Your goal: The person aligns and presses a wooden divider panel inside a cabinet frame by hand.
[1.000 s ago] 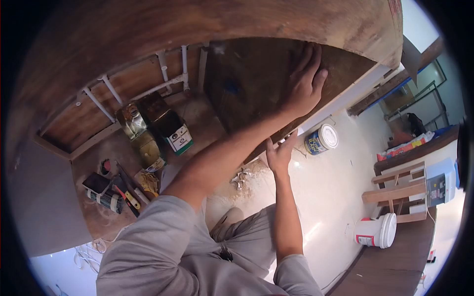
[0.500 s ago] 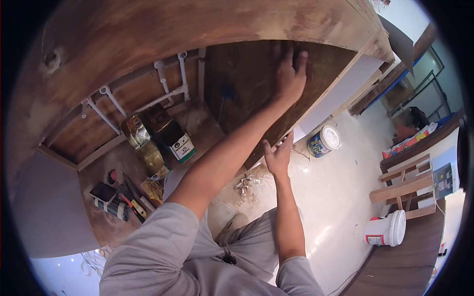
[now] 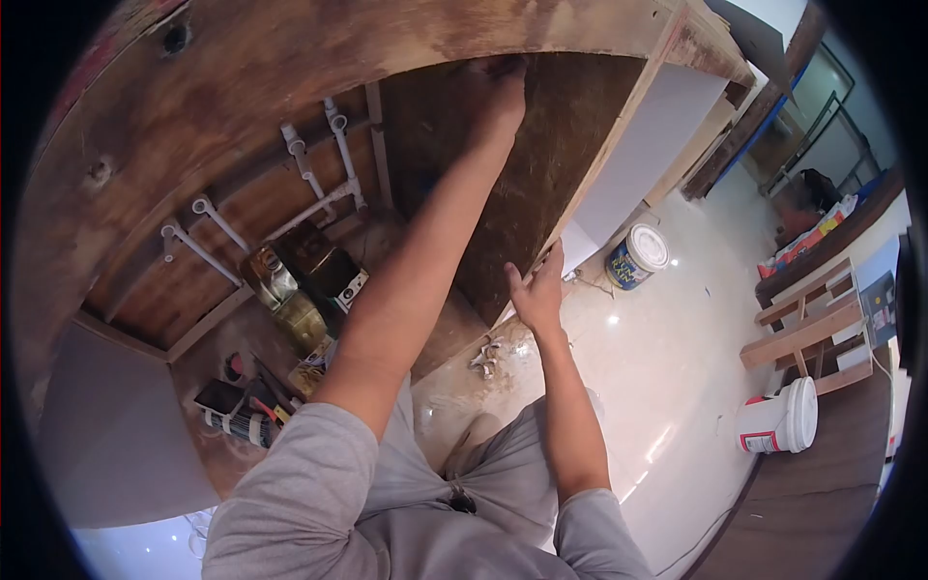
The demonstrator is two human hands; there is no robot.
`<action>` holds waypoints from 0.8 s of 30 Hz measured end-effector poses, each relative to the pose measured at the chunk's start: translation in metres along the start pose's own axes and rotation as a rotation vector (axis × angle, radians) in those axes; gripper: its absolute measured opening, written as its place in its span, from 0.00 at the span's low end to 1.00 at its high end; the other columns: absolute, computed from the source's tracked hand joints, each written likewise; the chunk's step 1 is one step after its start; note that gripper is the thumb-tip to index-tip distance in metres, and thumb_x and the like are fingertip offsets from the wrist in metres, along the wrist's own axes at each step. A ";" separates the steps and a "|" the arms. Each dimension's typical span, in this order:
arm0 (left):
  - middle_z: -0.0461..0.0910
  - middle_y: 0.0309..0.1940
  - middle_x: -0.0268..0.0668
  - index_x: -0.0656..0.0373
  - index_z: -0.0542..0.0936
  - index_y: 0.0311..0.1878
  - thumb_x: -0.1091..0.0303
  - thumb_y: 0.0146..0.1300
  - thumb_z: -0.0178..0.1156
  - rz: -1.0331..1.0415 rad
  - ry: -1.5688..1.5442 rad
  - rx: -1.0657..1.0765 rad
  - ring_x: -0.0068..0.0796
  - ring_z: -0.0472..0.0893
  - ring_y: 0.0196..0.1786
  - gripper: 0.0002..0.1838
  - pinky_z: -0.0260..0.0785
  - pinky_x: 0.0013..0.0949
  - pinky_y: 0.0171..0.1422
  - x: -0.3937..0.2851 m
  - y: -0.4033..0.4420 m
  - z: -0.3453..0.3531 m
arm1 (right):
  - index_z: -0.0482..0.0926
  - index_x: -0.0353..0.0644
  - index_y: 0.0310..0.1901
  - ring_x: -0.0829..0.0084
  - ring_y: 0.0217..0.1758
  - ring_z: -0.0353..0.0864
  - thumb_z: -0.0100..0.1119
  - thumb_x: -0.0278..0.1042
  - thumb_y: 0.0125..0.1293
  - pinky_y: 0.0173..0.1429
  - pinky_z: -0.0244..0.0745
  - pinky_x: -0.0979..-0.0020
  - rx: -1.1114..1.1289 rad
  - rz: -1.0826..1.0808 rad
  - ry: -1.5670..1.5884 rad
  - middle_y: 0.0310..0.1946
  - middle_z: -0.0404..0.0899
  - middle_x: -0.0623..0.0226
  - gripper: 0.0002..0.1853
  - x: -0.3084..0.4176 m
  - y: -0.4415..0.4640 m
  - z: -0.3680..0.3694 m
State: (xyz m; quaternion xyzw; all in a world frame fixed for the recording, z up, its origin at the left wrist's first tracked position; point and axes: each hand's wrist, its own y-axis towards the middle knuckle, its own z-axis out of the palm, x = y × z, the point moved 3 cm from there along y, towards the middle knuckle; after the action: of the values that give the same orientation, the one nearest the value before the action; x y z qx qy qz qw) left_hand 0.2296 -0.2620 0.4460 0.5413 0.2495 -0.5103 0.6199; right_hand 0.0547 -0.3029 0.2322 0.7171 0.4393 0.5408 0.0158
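Observation:
A dark brown wooden side panel of a cabinet, with a pale front edge, stands before me. My left hand is at the upper part of its inner face, in shadow under the wooden top. Its fingers are dark and blurred, so whether they hold anything cannot be made out. Lower down, my right hand grips the panel's front edge, thumb on the brown side and fingers toward the white outer side.
Inside the cabinet are white pipes, metal cans and several tools near a black-bristled brush. Scraps lie on the floor. A paint bucket, a white bucket and a wooden frame stand to the right.
My left hand has slid up and leftward along the panel, deeper into shadow. My right hand stays at the edge. The whole view has shifted a little.

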 end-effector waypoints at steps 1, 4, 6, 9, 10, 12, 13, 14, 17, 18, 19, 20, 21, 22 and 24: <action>0.85 0.37 0.38 0.63 0.84 0.41 0.60 0.56 0.69 -0.022 0.029 0.000 0.26 0.81 0.41 0.16 0.70 0.31 0.51 -0.004 -0.001 0.000 | 0.49 0.35 0.69 0.58 0.63 0.71 0.65 0.25 0.58 0.57 0.78 0.63 0.000 -0.017 -0.042 0.62 0.62 0.49 0.42 0.002 0.000 -0.001; 0.85 0.37 0.40 0.63 0.83 0.42 0.62 0.59 0.64 0.142 0.200 -0.013 0.28 0.82 0.41 0.14 0.70 0.32 0.51 0.002 0.009 0.007 | 0.50 0.35 0.69 0.57 0.63 0.71 0.65 0.25 0.58 0.58 0.78 0.63 0.000 -0.028 -0.087 0.62 0.61 0.49 0.41 0.007 0.000 -0.005; 0.84 0.36 0.41 0.63 0.82 0.42 0.63 0.61 0.61 0.249 0.215 0.006 0.29 0.81 0.40 0.13 0.70 0.33 0.50 0.014 0.012 0.009 | 0.51 0.35 0.69 0.57 0.63 0.71 0.65 0.25 0.58 0.58 0.77 0.63 0.007 0.023 -0.007 0.63 0.61 0.49 0.41 0.002 -0.001 -0.002; 0.82 0.32 0.39 0.64 0.80 0.43 0.63 0.63 0.58 0.270 0.121 0.089 0.30 0.79 0.37 0.13 0.70 0.34 0.47 0.019 0.015 0.005 | 0.52 0.35 0.69 0.57 0.62 0.71 0.65 0.26 0.58 0.57 0.77 0.63 -0.004 -0.004 0.002 0.63 0.62 0.49 0.41 0.000 0.000 -0.004; 0.81 0.30 0.39 0.64 0.79 0.43 0.63 0.64 0.58 0.259 0.138 0.117 0.30 0.78 0.35 0.13 0.70 0.34 0.46 0.023 0.018 0.003 | 0.52 0.35 0.69 0.57 0.62 0.71 0.65 0.26 0.58 0.57 0.78 0.63 0.000 -0.002 -0.005 0.62 0.62 0.49 0.41 0.001 0.001 -0.005; 0.78 0.28 0.36 0.63 0.78 0.43 0.63 0.65 0.57 0.287 0.162 0.145 0.28 0.76 0.32 0.12 0.70 0.34 0.42 0.025 0.021 0.000 | 0.52 0.35 0.69 0.56 0.62 0.71 0.65 0.26 0.58 0.57 0.78 0.63 0.013 0.008 -0.016 0.62 0.62 0.49 0.41 0.004 -0.001 -0.007; 0.77 0.27 0.35 0.63 0.78 0.43 0.63 0.66 0.57 0.327 0.168 0.145 0.27 0.75 0.31 0.12 0.69 0.34 0.40 0.023 0.020 -0.001 | 0.52 0.36 0.69 0.56 0.62 0.71 0.65 0.26 0.58 0.57 0.78 0.63 0.021 0.016 -0.014 0.62 0.62 0.48 0.41 0.004 -0.001 -0.007; 0.75 0.26 0.34 0.63 0.77 0.42 0.63 0.66 0.57 0.367 0.173 0.143 0.25 0.74 0.29 0.11 0.69 0.33 0.38 0.022 0.021 -0.002 | 0.52 0.36 0.69 0.56 0.63 0.71 0.65 0.26 0.58 0.57 0.78 0.63 0.030 0.024 -0.013 0.62 0.62 0.48 0.41 0.003 -0.001 -0.007; 0.75 0.26 0.31 0.62 0.77 0.42 0.61 0.68 0.56 0.232 0.127 0.220 0.20 0.73 0.27 0.12 0.67 0.30 0.34 0.030 0.027 -0.004 | 0.52 0.36 0.69 0.56 0.63 0.70 0.65 0.26 0.58 0.56 0.78 0.62 0.036 0.031 -0.017 0.62 0.62 0.48 0.41 0.002 -0.001 -0.007; 0.75 0.26 0.31 0.61 0.77 0.41 0.61 0.68 0.56 0.260 0.135 0.201 0.19 0.73 0.27 0.12 0.66 0.28 0.33 0.031 0.029 -0.005 | 0.52 0.36 0.69 0.56 0.63 0.70 0.65 0.26 0.58 0.56 0.79 0.62 0.034 0.032 -0.019 0.62 0.62 0.48 0.41 0.002 -0.001 -0.008; 0.75 0.26 0.30 0.61 0.77 0.41 0.61 0.68 0.56 0.289 0.144 0.183 0.18 0.72 0.26 0.12 0.66 0.27 0.33 0.033 0.032 -0.006 | 0.52 0.36 0.69 0.56 0.64 0.70 0.65 0.26 0.58 0.56 0.79 0.63 0.029 0.028 -0.014 0.62 0.62 0.48 0.41 0.002 -0.001 -0.007; 0.75 0.26 0.30 0.61 0.76 0.41 0.60 0.68 0.56 0.316 0.153 0.166 0.17 0.72 0.26 0.12 0.65 0.26 0.32 0.035 0.034 -0.006 | 0.52 0.36 0.69 0.56 0.64 0.70 0.65 0.27 0.58 0.56 0.79 0.63 0.023 0.025 -0.010 0.62 0.62 0.48 0.41 0.002 -0.001 -0.007; 0.75 0.26 0.30 0.61 0.76 0.42 0.61 0.68 0.55 0.336 0.148 0.164 0.18 0.73 0.26 0.11 0.66 0.26 0.32 0.035 0.036 -0.006 | 0.52 0.35 0.69 0.56 0.64 0.69 0.65 0.27 0.58 0.55 0.79 0.63 0.018 0.022 -0.005 0.62 0.62 0.48 0.40 0.002 -0.001 -0.007; 0.75 0.27 0.31 0.61 0.76 0.42 0.62 0.69 0.54 0.354 0.144 0.161 0.19 0.74 0.27 0.11 0.66 0.26 0.33 0.035 0.037 -0.007 | 0.52 0.36 0.69 0.56 0.64 0.69 0.65 0.27 0.58 0.56 0.79 0.63 0.017 0.017 -0.008 0.62 0.62 0.48 0.40 0.003 -0.001 -0.007; 0.76 0.28 0.33 0.61 0.76 0.44 0.65 0.70 0.52 0.266 0.008 0.177 0.20 0.75 0.29 0.09 0.68 0.27 0.33 0.029 0.033 -0.006 | 0.53 0.36 0.69 0.56 0.64 0.69 0.65 0.27 0.58 0.56 0.79 0.62 0.014 0.005 -0.014 0.62 0.62 0.49 0.40 0.005 -0.001 -0.008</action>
State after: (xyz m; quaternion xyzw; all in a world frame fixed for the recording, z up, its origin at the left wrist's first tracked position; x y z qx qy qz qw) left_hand 0.2708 -0.2700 0.4326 0.6241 0.1321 -0.4413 0.6310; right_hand 0.0479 -0.3030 0.2390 0.7220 0.4413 0.5327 0.0125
